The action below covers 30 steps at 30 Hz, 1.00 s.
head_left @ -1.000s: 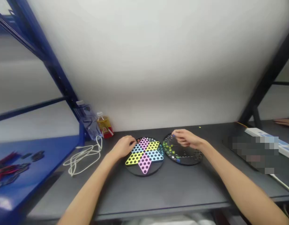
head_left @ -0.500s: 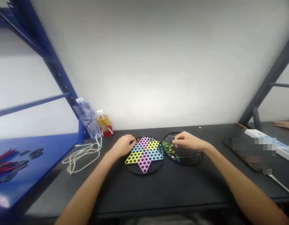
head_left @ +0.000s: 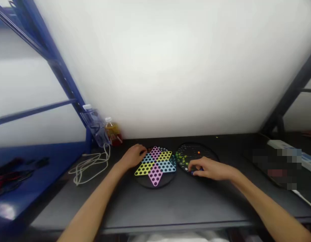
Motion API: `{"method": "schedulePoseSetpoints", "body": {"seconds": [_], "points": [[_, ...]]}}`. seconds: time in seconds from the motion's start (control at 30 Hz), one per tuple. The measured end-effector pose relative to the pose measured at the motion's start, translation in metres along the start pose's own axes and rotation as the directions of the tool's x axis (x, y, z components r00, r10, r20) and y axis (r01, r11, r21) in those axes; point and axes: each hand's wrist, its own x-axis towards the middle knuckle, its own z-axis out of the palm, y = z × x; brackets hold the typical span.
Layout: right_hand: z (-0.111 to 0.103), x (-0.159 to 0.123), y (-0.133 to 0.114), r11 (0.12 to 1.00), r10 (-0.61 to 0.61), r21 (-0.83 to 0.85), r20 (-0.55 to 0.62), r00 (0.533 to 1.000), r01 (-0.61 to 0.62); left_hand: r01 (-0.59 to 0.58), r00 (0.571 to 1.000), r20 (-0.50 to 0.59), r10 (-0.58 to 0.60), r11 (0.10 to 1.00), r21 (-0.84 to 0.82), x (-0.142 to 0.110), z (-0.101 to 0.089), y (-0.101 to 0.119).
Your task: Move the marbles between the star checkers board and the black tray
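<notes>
left hand [head_left: 133,155] curls at the star [head_left: 155,172], grip unclear; right hand [head_left: 208,168], narrowly parted, is over the tray [head_left: 207,153], toward the tabletop [head_left: 150,208] back edge.

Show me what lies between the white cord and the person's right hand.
In the head view, the left hand lies there first, then the star-shaped board, then the left part of a round black tray holding yellow-green pieces.
</notes>
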Motion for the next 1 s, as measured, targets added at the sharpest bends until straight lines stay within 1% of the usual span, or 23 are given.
{"method": "schedulePoseSetpoints", "body": {"seconds": [0.1,0.2,0.3,0.4,0.47,0.53,0.57,0.6,0.63,0.7,0.77,0.8,0.83,0.9,1.0], "points": [[0.003,0.001,-0.001,1.000,0.000,-0.001,0.007,1.000,0.000,-0.012,1.000,-0.004,0.012,1.000,-0.005,0.000,-0.001,0.001],[0.004,0.002,0.000,0.999,-0.009,0.039,-0.023,1.000,0.010,-0.015,1.000,-0.017,0.015,1.000,-0.015,0.000,-0.002,0.002],[0.003,0.005,0.006,0.991,0.007,0.132,-0.086,0.996,0.005,-0.005,1.000,-0.022,0.005,1.000,-0.017,0.000,-0.005,0.005],[0.000,0.008,0.014,0.971,0.050,0.237,-0.174,0.984,-0.007,0.001,1.000,0.003,-0.001,1.000,-0.030,0.000,-0.009,0.007],[0.000,0.009,0.019,0.952,0.078,0.306,-0.232,0.970,-0.003,0.013,1.000,0.024,-0.012,0.999,-0.032,0.001,-0.013,0.008],[0.001,0.010,0.023,0.914,0.109,0.405,-0.273,0.956,0.011,0.028,0.999,0.042,-0.027,0.999,-0.019,0.000,-0.016,0.007],[0.002,0.010,0.024,0.876,0.134,0.481,-0.285,0.949,0.021,0.035,0.998,0.049,-0.035,0.999,-0.006,0.000,-0.017,0.007],[0.003,0.012,0.026,0.817,0.167,0.576,-0.296,0.941,0.036,0.043,0.998,0.054,-0.044,0.999,0.012,-0.001,-0.019,0.007],[0.004,0.013,0.027,0.733,0.208,0.677,-0.308,0.928,0.061,0.055,0.997,0.054,-0.057,0.998,0.035,-0.002,-0.020,0.006],[0.006,0.017,0.032,0.519,0.294,0.842,-0.333,0.896,0.143,0.096,0.995,0.027,-0.099,0.991,0.092,-0.003,-0.023,0.005],[0.007,0.020,0.039,0.325,0.353,0.915,-0.352,0.867,0.239,0.138,0.990,-0.010,-0.138,0.979,0.148,-0.004,-0.025,0.004],[0.008,0.022,0.043,0.253,0.369,0.928,-0.352,0.860,0.272,0.150,0.989,-0.026,-0.147,0.975,0.164,-0.003,-0.025,0.004],[0.008,0.023,0.047,0.195,0.379,0.936,-0.347,0.858,0.292,0.151,0.988,-0.040,-0.146,0.975,0.165,-0.003,-0.024,0.004],[0.008,0.025,0.054,0.111,0.396,0.946,-0.324,0.859,0.305,0.120,0.991,-0.067,-0.112,0.984,0.129,-0.001,-0.021,0.004],[0.009,0.026,0.060,0.044,0.404,0.954,-0.289,0.868,0.297,0.016,0.996,-0.082,-0.015,1.000,0.013,0.001,-0.012,0.003]]}}
